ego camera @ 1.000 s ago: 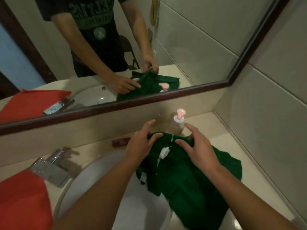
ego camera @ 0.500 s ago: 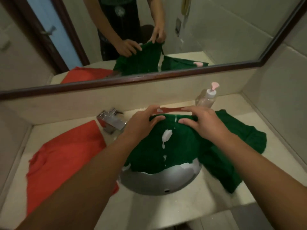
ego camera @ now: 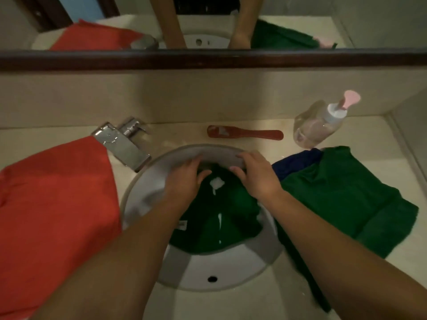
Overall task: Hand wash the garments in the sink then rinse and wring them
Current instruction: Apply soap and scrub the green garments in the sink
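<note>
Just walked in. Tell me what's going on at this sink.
A person is hand washing a green garment in the sink. The left hand and right hand grip its top edge by the far rim, with a white soap blob on the cloth between them. An orange garment lies beside the faucet; a pump bottle stands at the back.

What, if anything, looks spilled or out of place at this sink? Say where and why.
A white soap blob and streak sit unrubbed on the green garment in the sink; green fabric also trails over the rim onto the counter.
</note>
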Demonstrator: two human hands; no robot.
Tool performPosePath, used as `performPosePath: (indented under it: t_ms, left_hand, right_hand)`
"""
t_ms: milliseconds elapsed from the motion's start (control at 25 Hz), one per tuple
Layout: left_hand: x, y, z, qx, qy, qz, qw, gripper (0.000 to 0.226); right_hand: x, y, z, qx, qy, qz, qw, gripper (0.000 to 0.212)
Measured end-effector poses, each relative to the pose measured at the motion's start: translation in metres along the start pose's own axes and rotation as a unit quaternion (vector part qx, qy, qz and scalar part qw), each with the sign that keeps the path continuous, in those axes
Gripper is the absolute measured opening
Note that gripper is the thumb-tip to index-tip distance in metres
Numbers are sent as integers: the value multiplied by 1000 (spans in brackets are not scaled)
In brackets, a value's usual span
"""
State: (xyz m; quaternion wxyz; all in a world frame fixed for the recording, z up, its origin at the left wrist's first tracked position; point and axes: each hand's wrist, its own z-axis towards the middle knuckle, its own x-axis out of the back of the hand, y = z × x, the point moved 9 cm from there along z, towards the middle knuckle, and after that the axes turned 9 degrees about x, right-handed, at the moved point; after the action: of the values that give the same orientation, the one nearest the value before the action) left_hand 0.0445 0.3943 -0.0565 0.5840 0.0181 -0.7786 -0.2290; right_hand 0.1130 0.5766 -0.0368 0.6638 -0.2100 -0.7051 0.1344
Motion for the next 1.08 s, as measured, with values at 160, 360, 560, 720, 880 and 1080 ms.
performPosePath:
  t_ms: [160,360,560,720,880,1080]
  left_hand:
    - [2,20,2,-22,91,-45,995,53]
    - [7,33,7,-23,112,-23,993,54]
    - [-7,12,-5,9,77,31,996,52]
    - [-13,-13,-26,13,43,35,998,51]
    - [-61,-39,-33,-47,-36,84,995,54]
    - [-125,-63,7,-125,-90,133,979,63]
  right_hand:
    - [20,22,23,14,89,-61,994,41]
    - [33,47,68,-28,50,-132,990,50]
    - [23,44,68,-16,-28,-104,994,43]
    - [28,22,30,-50,-26,67,996,32]
    - [-24,0,-43,-113,-38,165,979,35]
    - [-126,-2,-64,-178,-19,219,959,48]
